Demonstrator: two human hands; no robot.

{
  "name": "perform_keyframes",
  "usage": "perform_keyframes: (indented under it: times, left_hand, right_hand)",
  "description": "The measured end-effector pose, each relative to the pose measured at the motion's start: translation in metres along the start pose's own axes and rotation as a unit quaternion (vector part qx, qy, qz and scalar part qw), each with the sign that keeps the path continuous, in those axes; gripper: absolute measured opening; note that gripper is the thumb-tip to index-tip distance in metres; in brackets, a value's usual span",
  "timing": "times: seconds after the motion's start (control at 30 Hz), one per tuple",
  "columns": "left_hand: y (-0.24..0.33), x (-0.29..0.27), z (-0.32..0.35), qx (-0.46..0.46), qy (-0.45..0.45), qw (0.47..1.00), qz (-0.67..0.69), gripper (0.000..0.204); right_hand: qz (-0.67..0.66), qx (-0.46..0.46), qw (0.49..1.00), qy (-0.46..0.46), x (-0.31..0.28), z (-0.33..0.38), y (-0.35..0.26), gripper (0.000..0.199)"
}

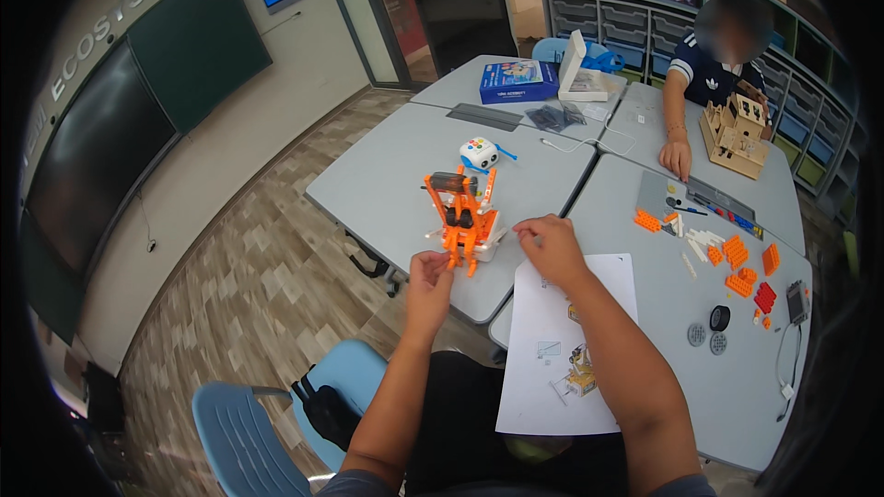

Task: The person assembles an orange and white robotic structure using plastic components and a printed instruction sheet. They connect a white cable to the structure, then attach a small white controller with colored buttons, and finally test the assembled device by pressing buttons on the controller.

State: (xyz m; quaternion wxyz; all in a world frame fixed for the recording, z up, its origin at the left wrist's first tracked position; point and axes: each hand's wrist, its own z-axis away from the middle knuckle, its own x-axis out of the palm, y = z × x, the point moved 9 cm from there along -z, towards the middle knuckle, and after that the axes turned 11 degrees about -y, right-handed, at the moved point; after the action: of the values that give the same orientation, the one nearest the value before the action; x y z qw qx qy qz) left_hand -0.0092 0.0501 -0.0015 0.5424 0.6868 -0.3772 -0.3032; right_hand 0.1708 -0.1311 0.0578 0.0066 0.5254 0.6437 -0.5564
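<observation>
Bright daylight, sharp, fisheye-bent dark rim.

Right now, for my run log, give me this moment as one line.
left hand: pinching orange brick model low | right hand: fingertips by model base | instruction sheet: beneath right forearm | loose bricks: right

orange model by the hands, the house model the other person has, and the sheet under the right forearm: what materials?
Orange model: looks like moulded plastic bricks, evenly coloured, slightly glossy, with white pieces at the base. The left hand touches its lower edge.
House model: probably thin plywood or cardboard; pale tan, matte, flat cut panels.
Sheet: paper, white and matte, with printed pictures, lying flat under the right hand and forearm.
</observation>
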Motion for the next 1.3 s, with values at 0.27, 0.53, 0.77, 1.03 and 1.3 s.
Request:
perform_keyframes:
  times: [0.27, 0.53, 0.77, 1.03, 1.3]
  left_hand:
    - [0.051, 0.004, 0.037, -0.013, -0.021, 0.989, -0.146, 0.022]
    - [0.306, 0.067, 0.188, 0.330, -0.272, 0.892, 0.145, 0.007]
    - [0.362, 0.097, 0.251, 0.435, -0.282, 0.786, 0.337, 0.010]
    - [0.369, 0.089, 0.264, 0.346, -0.425, 0.756, 0.358, 0.005]
    - [0.342, 0.070, 0.203, 0.446, -0.445, 0.734, 0.253, 0.013]
  right_hand:
    - [-0.044, 0.005, 0.997, 0.069, -0.094, 0.025, -0.010, 0.015]
    - [0.191, 0.023, 0.981, 0.001, -0.114, 0.165, -0.013, 0.012]
    - [0.162, -0.001, 0.987, 0.005, -0.094, 0.161, -0.013, 0.012]
    - [0.122, 0.032, 0.991, 0.034, -0.105, 0.166, 0.004, 0.012]
    - [0.073, 0.064, 0.995, 0.026, -0.101, 0.166, 0.017, 0.014]
